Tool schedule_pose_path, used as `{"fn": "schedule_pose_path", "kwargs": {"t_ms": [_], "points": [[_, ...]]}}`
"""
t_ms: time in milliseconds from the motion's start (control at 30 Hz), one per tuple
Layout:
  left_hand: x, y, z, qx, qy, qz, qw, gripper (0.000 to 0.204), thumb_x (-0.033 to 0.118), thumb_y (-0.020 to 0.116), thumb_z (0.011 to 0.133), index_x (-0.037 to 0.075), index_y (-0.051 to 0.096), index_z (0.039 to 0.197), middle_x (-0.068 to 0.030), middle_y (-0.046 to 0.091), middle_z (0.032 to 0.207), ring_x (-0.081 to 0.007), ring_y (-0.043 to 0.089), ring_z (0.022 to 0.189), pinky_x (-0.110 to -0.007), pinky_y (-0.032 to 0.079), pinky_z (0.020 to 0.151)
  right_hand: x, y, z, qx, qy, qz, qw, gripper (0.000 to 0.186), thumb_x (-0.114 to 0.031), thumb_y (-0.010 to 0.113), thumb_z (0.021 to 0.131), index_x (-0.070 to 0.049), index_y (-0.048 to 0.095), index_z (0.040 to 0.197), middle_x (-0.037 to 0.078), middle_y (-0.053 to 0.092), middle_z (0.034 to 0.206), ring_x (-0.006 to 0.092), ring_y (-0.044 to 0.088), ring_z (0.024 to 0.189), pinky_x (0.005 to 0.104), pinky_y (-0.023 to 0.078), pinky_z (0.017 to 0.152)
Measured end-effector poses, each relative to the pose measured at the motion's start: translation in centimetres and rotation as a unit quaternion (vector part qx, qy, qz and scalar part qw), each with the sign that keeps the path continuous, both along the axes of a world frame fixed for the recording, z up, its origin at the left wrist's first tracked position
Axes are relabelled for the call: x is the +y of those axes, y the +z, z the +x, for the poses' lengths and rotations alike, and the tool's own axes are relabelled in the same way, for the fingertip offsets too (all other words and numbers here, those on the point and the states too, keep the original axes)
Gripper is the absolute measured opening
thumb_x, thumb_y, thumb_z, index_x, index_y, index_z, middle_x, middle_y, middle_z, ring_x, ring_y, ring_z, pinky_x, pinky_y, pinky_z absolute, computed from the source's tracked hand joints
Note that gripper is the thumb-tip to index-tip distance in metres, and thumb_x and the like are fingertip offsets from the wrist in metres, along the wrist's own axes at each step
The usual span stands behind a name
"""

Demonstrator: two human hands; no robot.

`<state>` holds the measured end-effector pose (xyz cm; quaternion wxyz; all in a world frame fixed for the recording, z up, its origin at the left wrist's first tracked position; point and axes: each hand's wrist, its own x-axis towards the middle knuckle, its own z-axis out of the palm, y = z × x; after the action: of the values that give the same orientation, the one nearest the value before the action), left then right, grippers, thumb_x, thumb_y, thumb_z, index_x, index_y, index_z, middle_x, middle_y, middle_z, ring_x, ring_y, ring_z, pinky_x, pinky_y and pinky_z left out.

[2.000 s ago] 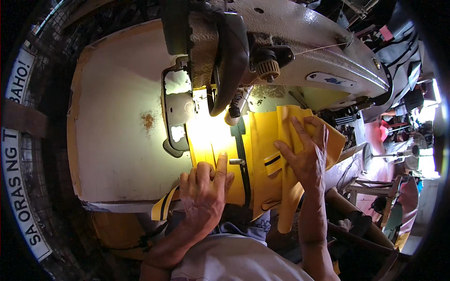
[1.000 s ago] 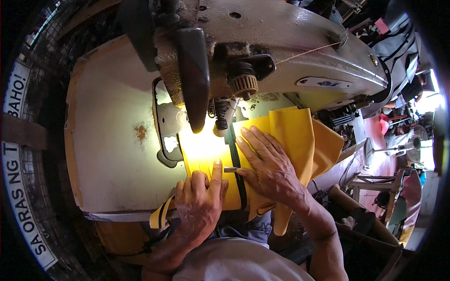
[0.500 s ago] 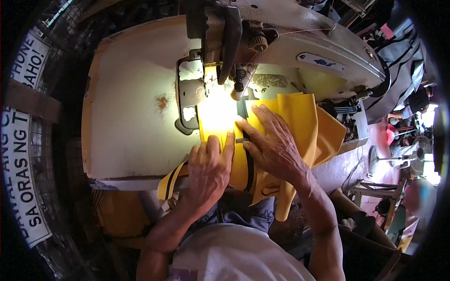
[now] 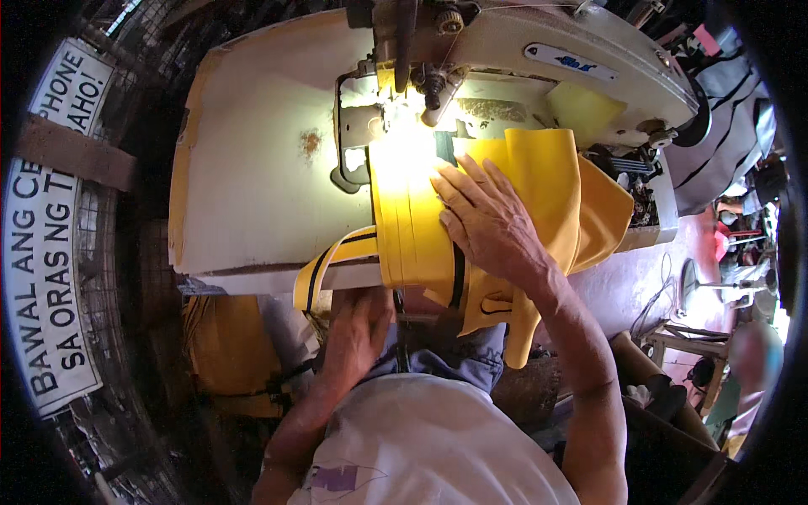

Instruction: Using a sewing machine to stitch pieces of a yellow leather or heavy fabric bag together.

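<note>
Yellow sheet material (image 4: 543,194), with stitched seams and dark bands, lies under the sewing machine (image 4: 614,97). The needle area is washed out by a bright lamp. My right hand (image 4: 498,220) rests on the yellow material with its fingers stretched out, right of the glare. Lower down, my left hand (image 4: 358,330) is at the table's front edge, beside the hanging end of the material. Its fingertips are hidden under the edge, so its grip does not show. A yellow strap with a dark stripe (image 4: 337,257) loops over the edge near that hand.
The pale tabletop (image 4: 244,194) reaches left of the machine and bears a rusty stain. A large sign (image 4: 46,278) hangs on the mesh at the left. A wooden stand (image 4: 694,345) and a fan (image 4: 694,282) are at the right, where another person partly shows.
My left hand has left the material and moved down to the table's front edge. My right hand stays on the material. The whole view has shifted slightly.
</note>
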<state>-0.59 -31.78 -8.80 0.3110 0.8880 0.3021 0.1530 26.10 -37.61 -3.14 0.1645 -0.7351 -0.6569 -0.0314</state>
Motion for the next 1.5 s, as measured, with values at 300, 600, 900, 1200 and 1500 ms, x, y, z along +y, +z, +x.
{"fn": "schedule_pose_path", "kwargs": {"t_ms": [300, 600, 900, 1200, 1500], "points": [[-2.5, -6.1, 1.7, -0.071, 0.052, -0.199, 0.976, 0.028, 0.011, 0.062, 0.095, -0.002, 0.057, 0.119, -0.0250, 0.065, 0.100, -0.0448, 0.063, 0.099, -0.047, 0.050, 0.084, -0.1, -0.2, 0.0, -0.003, 0.019, 0.023, 1.000, 0.040, -0.034, 0.056, 0.097, -0.010, 0.061, 0.129, 0.013, 0.055, 0.135, 0.0365, 0.045, 0.133, 0.0541, 0.030, 0.114], [-2.2, 2.1, 0.4, -0.112, -0.038, -0.134, 0.984, 0.027, 0.009, 0.059, 0.097, -0.004, 0.055, 0.121, -0.0229, 0.066, 0.098, -0.0386, 0.068, 0.088, -0.041, 0.053, 0.075, 0.5, 0.1, 0.4, 0.013, 0.019, 0.019, 1.000, 0.039, -0.031, 0.054, 0.099, -0.012, 0.061, 0.132, 0.014, 0.055, 0.135, 0.0366, 0.044, 0.135, 0.0510, 0.029, 0.115], [-1.7, 4.1, 4.8, -0.093, 0.063, -0.076, 0.991, 0.050, 0.003, 0.059, 0.092, -0.005, 0.042, 0.139, -0.0267, 0.061, 0.112, -0.0401, 0.064, 0.098, -0.045, 0.052, 0.085, 0.7, 0.3, 0.6, 0.025, 0.017, -0.011, 0.999, 0.042, -0.035, 0.051, 0.100, -0.012, 0.060, 0.133, 0.018, 0.053, 0.135, 0.0387, 0.041, 0.135, 0.0503, 0.025, 0.116], [-2.5, 7.9, 8.2, 0.051, 0.016, 0.002, 0.999, 0.052, 0.004, 0.058, 0.089, -0.003, 0.045, 0.139, -0.0262, 0.061, 0.108, -0.0433, 0.065, 0.091, -0.046, 0.055, 0.076, 1.0, -0.2, 0.9, 0.008, 0.026, 0.007, 1.000, 0.042, -0.035, 0.051, 0.100, -0.012, 0.060, 0.133, 0.017, 0.053, 0.134, 0.0374, 0.040, 0.135, 0.0497, 0.026, 0.116], [1.2, 6.8, 9.0, 0.014, -0.082, 0.091, 0.992, 0.048, 0.008, 0.063, 0.085, -0.004, 0.054, 0.130, -0.0169, 0.058, 0.090, -0.0359, 0.065, 0.070, -0.042, 0.055, 0.060, 1.1, -0.7, 0.6, -0.015, 0.022, 0.026, 0.999, 0.040, -0.030, 0.053, 0.097, -0.011, 0.060, 0.131, 0.012, 0.057, 0.126, 0.0354, 0.045, 0.130, 0.0508, 0.029, 0.114]]}}
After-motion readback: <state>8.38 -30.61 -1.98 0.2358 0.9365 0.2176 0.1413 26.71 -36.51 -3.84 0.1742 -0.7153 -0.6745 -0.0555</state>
